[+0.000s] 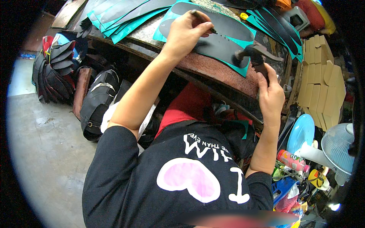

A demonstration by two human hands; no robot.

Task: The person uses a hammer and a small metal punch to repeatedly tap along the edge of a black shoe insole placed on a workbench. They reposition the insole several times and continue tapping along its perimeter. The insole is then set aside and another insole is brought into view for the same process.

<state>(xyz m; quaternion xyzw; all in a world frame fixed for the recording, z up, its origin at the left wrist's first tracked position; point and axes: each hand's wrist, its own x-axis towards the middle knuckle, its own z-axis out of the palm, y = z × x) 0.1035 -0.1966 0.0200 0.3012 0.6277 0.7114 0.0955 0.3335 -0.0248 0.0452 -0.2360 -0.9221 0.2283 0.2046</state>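
My left hand [188, 33] is closed around a dark, slim punch [196, 14], its lower end at a teal-edged black sheet [216, 48] on the bench. Beside that end, a short row of small marks [224, 37] runs across the black surface. Rounded, sole-like outlines show on the sheet. In my right hand [270, 92] is a hammer [262, 54], gripped by its handle, with its head raised close to the sheet's right corner. Whether the punch touches the sheet I cannot tell.
More teal-edged black pieces [125, 19] lie fanned at the bench's far left, others [279, 32] at the far right. Beige cardboard boxes [317, 81], a fan [337, 146] and a pink bottle [292, 160] are on the right. A bundle of black pieces [55, 72] stands left.
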